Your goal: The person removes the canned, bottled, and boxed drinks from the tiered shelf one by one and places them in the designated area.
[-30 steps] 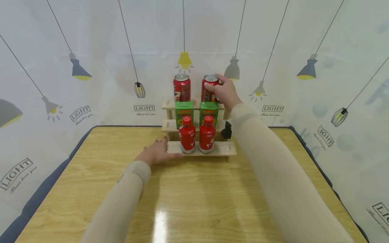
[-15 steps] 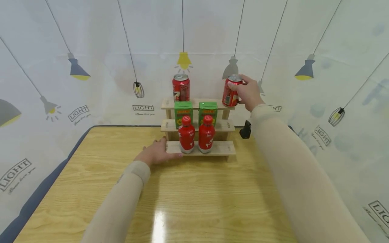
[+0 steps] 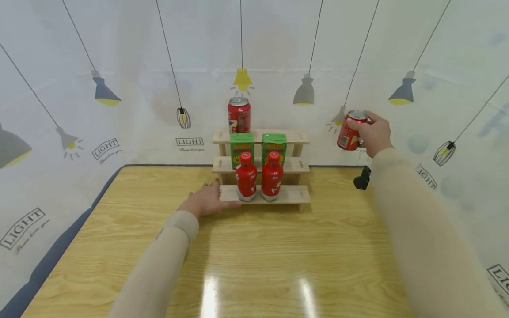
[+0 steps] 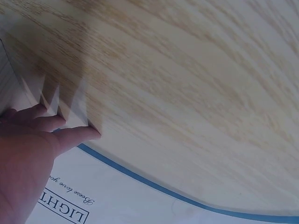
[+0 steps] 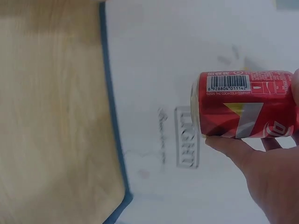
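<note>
The scene is brightly and evenly lit from overhead, with two white glare patches on the glossy light-wood table (image 3: 254, 247) near its front edge and only soft shadows beneath the forearms and the small stepped wooden rack (image 3: 262, 194). The head view bends strongly toward its edges, stretching the sleeves and curving the white lamp-printed backdrop (image 3: 79, 66). The left wrist view is smeared by blur across the wood grain, while the right wrist view renders the red soda can (image 5: 245, 102) sharply against a washed-out, soft background.
</note>
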The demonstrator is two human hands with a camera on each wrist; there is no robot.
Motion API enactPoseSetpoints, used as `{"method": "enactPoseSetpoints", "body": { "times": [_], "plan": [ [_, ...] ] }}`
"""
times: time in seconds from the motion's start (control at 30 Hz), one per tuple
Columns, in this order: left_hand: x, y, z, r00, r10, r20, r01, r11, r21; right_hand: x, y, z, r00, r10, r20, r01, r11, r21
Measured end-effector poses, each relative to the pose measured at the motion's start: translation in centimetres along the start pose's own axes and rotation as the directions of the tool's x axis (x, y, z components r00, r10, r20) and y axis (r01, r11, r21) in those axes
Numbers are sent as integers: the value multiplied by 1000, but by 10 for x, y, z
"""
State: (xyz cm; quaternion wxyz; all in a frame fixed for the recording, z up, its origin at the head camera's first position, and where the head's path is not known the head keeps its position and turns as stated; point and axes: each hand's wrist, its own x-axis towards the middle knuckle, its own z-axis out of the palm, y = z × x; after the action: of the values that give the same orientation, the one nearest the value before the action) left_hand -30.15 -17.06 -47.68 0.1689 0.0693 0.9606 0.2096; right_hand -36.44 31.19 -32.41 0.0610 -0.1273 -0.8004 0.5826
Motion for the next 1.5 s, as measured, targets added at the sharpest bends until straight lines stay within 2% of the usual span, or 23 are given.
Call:
{"method": "enactPoseSetpoints", "body": {
  "times": [0.27,0.53,0.77,1.0,1.2,1.5],
  "plan": [
    [0,1,-1,1000,-4,-10,4,1000,-5,-1,54,-28,996,75,-52,-77,997,-24],
    [0,0,1,1000,-1,-7,1,1000,-20,4,93,-33,986,128,-103,-131,991,-17],
    [-1,0,1,1000,2,-1,-2,1000,-21,12,118,-30,980,166,-106,-168,986,-18],
    [1,-1,1,1000,8,-19,-8,1000,-7,17,134,-27,975,200,-98,-198,980,35],
    [1,-1,1,1000,9,-15,-10,1000,-17,17,136,-26,971,209,-112,-203,977,61],
    [-1,-2,0,1000,14,-23,-15,1000,-25,18,138,-28,978,187,-90,-184,982,33]
  ]
}}
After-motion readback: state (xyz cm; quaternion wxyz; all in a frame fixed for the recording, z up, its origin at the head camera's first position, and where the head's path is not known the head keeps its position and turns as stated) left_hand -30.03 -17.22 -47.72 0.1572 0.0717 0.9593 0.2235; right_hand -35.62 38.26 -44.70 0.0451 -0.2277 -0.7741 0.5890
